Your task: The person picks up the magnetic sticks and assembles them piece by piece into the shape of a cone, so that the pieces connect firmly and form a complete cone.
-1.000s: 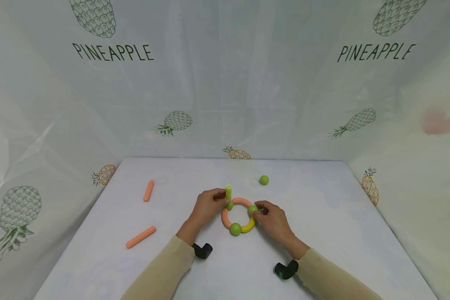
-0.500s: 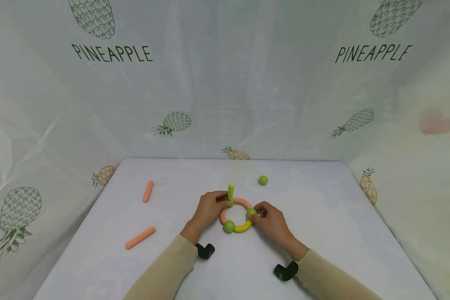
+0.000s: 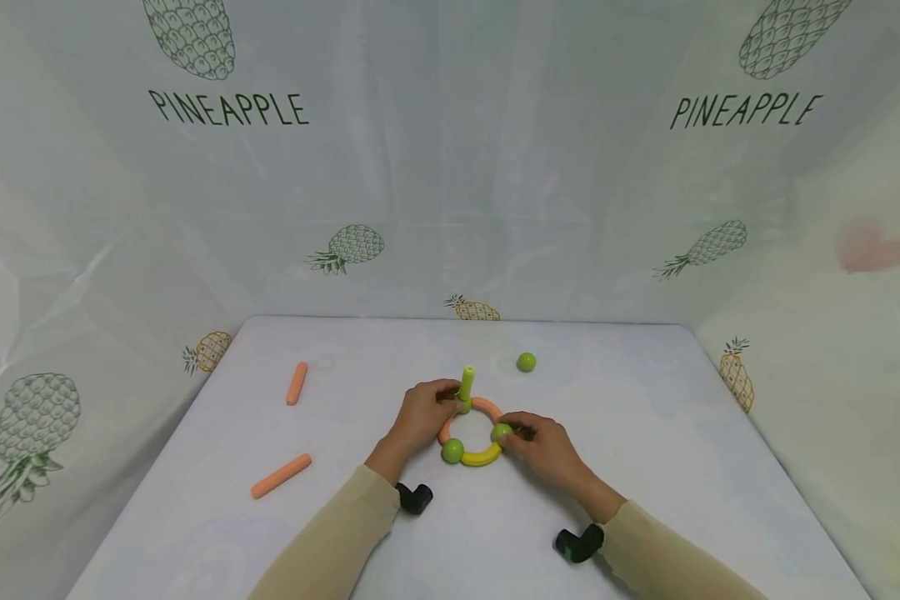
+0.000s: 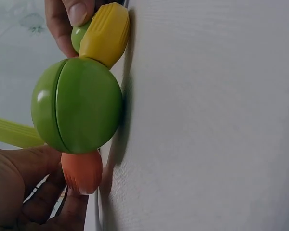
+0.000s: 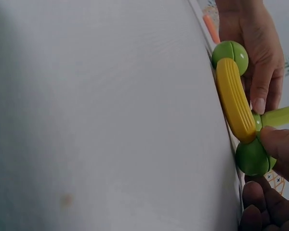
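A small ring of curved pieces joined by green balls lies on the table in front of me. Its yellow curved piece [image 3: 482, 457] forms the near side, with orange curved pieces [image 3: 487, 407] at the far side and the left. From the far green ball [image 3: 466, 407] a light-green rod [image 3: 467, 383] stands up, leaning slightly right. My left hand [image 3: 424, 413] pinches that ball at the rod's foot. Thumb and fingers of my right hand [image 3: 546, 446] grip the right-hand green ball [image 3: 501, 432]. The near-left green ball [image 4: 77, 106], with a groove round it, is untouched.
A loose green ball [image 3: 527, 362] sits behind the ring. Two straight orange rods [image 3: 281, 476] lie apart on the left of the white table [image 3: 645, 392]. Behind it hangs a pineapple-printed cloth [image 3: 487, 183]. Black wrist-camera mounts [image 3: 579, 543] protrude below both wrists.
Between my hands the ring has turned clockwise: its near ball moved left, the right ball nearer me, the upright rod to the right. My left hand moved right with it.
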`<state>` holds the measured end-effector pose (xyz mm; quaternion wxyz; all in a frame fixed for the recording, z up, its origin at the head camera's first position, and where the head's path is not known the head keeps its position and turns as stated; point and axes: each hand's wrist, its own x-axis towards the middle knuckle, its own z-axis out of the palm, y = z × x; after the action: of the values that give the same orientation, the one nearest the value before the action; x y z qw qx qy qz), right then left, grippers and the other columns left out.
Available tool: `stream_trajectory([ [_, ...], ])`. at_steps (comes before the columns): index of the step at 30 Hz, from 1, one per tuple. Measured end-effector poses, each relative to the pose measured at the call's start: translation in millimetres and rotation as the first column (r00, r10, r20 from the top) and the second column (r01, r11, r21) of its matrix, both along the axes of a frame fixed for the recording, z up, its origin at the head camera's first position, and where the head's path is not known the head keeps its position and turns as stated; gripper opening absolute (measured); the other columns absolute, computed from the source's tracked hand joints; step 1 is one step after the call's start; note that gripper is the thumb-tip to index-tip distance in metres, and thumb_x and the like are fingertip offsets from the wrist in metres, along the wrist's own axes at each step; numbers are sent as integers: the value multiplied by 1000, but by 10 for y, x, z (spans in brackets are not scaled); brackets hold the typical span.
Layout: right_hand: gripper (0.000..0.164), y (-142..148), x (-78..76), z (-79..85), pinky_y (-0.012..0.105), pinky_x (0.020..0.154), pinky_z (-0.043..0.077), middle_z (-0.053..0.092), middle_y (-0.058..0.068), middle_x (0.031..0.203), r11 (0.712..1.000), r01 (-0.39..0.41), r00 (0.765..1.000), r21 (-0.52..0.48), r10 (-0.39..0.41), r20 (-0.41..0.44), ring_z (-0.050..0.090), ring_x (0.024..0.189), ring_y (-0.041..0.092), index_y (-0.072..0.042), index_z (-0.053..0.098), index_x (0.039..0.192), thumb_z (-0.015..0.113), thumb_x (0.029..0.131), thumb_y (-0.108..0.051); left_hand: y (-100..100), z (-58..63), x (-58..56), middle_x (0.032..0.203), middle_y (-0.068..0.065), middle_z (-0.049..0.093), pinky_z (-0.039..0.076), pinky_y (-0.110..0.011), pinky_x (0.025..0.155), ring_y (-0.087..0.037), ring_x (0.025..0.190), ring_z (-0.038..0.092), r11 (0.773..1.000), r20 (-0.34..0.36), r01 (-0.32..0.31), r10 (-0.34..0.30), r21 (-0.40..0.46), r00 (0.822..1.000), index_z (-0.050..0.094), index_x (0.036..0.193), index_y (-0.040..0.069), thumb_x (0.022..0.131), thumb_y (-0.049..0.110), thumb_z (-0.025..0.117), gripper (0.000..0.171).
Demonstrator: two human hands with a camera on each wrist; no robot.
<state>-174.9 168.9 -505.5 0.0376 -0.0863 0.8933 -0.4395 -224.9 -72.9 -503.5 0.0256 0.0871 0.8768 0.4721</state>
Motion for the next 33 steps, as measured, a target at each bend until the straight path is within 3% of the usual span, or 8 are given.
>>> stream_trajectory([
  [8,26,-8,21,-2,27,76,49,73,-6,97,999,42,999,-30,-42,-2,60,86,12,-20,78,118,83,92,-23,-129,5,89,132,-4,73,55,-46,103,-24,122,69,1000,0,-29,29,-4,1000,73,135,18,100,26,74,36],
  [13,27,-6,33,-4,29,78,49,74,-5,102,998,61,998,-18,-62,-17,59,88,12,-17,77,119,82,93,-23,-347,32,179,131,-1,73,57,-44,100,-21,117,71,996,-13,-68,67,-65,998,74,133,21,99,26,74,34],
  [21,27,5,23,-40,29,78,49,74,-5,104,997,75,997,-9,-75,-28,59,88,11,-18,77,120,82,93,-22,-899,164,369,130,-7,73,58,-46,93,-24,107,71,979,-36,-140,136,-145,990,75,129,20,97,22,78,33],
  [29,28,-13,30,-46,31,81,51,75,-4,107,997,75,997,-18,-76,-20,61,90,11,-18,77,121,82,94,-25,-1555,267,580,138,-8,68,50,-56,102,-32,126,61,967,-17,-112,112,-229,994,75,129,19,98,31,77,34],
  [33,29,-31,27,-39,33,84,52,75,-4,110,997,76,997,-20,-76,-20,63,92,11,-18,77,121,82,94,-25,-1880,279,703,136,-11,67,47,-59,104,-34,128,58,961,18,-103,111,-258,994,74,128,19,96,38,79,38],
])
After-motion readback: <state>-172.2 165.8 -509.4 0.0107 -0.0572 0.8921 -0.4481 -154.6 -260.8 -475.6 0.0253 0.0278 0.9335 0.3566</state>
